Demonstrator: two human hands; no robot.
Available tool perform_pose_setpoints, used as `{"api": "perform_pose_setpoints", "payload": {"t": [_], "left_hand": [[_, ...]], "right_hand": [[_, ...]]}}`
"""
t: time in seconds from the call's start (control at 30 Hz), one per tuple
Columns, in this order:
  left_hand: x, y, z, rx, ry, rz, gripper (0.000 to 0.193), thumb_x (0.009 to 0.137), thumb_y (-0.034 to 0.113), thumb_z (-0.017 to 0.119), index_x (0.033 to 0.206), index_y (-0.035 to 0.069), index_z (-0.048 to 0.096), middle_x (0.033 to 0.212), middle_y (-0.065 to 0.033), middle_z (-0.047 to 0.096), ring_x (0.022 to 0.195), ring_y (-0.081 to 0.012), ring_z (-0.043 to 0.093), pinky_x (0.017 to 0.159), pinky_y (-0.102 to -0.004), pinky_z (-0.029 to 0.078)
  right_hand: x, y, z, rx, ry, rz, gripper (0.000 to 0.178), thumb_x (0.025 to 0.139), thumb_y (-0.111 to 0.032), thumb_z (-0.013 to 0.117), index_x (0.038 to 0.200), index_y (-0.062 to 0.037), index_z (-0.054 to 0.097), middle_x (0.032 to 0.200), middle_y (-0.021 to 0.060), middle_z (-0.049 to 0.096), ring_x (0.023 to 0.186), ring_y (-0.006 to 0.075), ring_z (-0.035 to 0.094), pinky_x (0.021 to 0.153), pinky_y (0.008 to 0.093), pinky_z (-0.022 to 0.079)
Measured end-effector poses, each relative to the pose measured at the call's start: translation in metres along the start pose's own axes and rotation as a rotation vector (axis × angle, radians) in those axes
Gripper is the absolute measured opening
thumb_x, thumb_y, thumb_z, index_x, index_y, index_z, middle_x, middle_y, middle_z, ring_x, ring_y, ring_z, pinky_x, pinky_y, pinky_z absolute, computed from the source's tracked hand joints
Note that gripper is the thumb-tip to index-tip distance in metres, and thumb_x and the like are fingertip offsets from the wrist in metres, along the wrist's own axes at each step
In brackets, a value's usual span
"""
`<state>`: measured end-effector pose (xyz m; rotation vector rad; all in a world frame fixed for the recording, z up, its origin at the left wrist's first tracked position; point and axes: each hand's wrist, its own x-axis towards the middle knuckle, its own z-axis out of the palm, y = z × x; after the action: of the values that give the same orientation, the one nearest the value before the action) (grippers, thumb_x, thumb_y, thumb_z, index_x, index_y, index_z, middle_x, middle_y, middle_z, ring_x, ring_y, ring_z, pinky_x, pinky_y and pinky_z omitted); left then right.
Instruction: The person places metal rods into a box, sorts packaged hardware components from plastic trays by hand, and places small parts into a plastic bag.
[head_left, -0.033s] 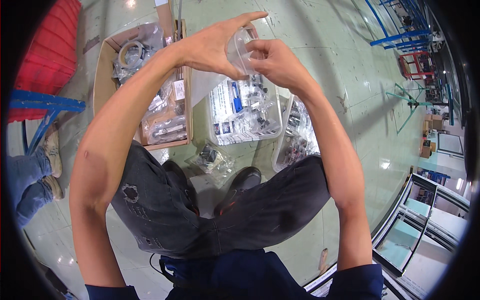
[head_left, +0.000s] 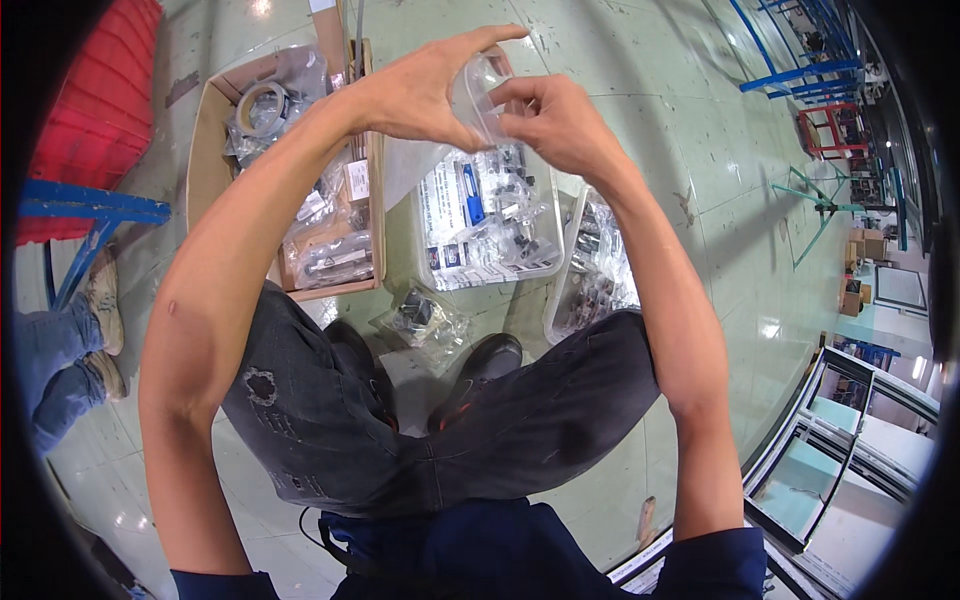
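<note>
A clear plastic bag (head_left: pixel 474 102) is between my two hands, above the boxes on the floor. My left hand (head_left: pixel 425 92) curves around it, index finger stretched out and thumb beneath; its other fingers are hidden, and the bag's film hangs down behind the hand. From the other side, my right hand (head_left: pixel 556 118) pinches the bag's edge between thumb and fingers. Below them stands a translucent tray (head_left: pixel 548 268) with small bagged black parts (head_left: pixel 522 240), a printed sheet and a slim blue tool (head_left: pixel 473 195).
A cardboard box (head_left: pixel 207 150) at left holds bagged parts and a tape roll (head_left: pixel 262 108). Another tray (head_left: pixel 552 325) of bagged parts stands at right. A plastic bag of parts (head_left: pixel 425 315) lies by my shoes. Another person's legs (head_left: pixel 60 350) show at far left, beneath a blue frame (head_left: pixel 95 203).
My right hand and left thumb have shifted up very slightly. The bag stays between my hands.
</note>
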<state>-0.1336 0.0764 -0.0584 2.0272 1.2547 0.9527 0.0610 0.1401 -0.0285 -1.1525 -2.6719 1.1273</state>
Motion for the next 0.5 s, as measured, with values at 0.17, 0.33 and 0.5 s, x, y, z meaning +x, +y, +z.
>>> {"api": "perform_pose_setpoints", "payload": {"t": [0.17,0.33,0.5], "left_hand": [[-0.010,-0.027,-0.009,0.030,0.113,-0.121,0.087,0.060,0.023,0.083,0.138,0.012,0.046,0.121,-0.0097,0.056,0.114,-0.0238,0.054,0.104,-0.0362,0.040],[-0.007,-0.029,-0.012,-0.096,0.196,-0.362,0.082,0.058,0.038,0.087,0.127,0.006,0.054,0.117,-0.0146,0.060,0.107,-0.0250,0.058,0.095,-0.0337,0.045],[-0.018,-0.039,-0.019,-0.118,0.123,-0.485,0.084,0.058,0.044,0.087,0.124,0.004,0.054,0.118,-0.0160,0.060,0.110,-0.0258,0.058,0.096,-0.0341,0.045]], "right_hand": [[0.017,0.034,-0.011,0.148,0.363,-0.229,0.030,0.076,-0.011,0.073,0.106,-0.0048,0.069,0.096,0.0084,0.069,0.076,0.0163,0.065,0.071,0.0296,0.053],[0.011,0.159,0.034,-0.197,0.175,-0.188,0.058,0.068,-0.027,0.083,0.118,-0.0077,0.061,0.120,0.0160,0.061,0.104,0.0279,0.061,0.091,0.0400,0.049],[0.000,0.211,0.122,-0.404,-0.131,-0.071,0.075,0.063,-0.028,0.086,0.130,-0.0152,0.056,0.143,0.0298,0.037,0.126,0.0434,0.046,0.105,0.0464,0.041]]}}
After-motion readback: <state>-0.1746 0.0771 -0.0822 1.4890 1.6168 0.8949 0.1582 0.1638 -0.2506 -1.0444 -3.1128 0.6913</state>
